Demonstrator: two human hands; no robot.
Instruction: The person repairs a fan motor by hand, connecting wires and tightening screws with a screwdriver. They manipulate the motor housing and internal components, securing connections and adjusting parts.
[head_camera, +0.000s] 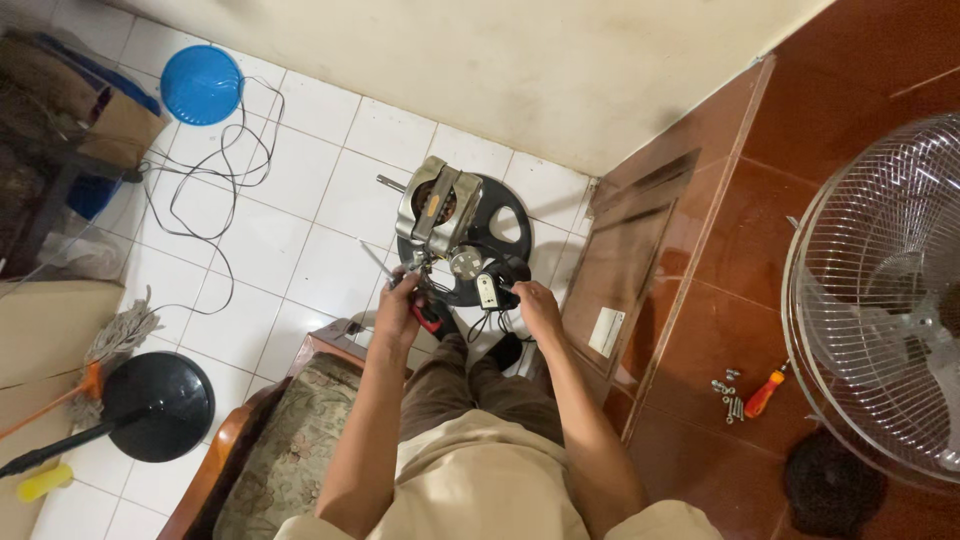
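A fan motor (436, 207) with a metal frame and bare shaft sits on a round black back plate (503, 222) over the white tiled floor. My left hand (399, 300) is closed around a red-handled tool (428, 318) at the plate's near left edge. At the plate's near right edge, my right hand (535, 303) pinches small parts and black wires beside a white capacitor (487, 290). What the right fingers grip exactly is too small to tell.
A wire fan guard (885, 290) lies at the right on red-brown tiles, near loose screws (728, 398) and an orange-handled screwdriver (765, 391). A black fan base (158, 405), a mop (118, 334), a blue basin (201, 84) and a black cable (215, 170) lie at the left.
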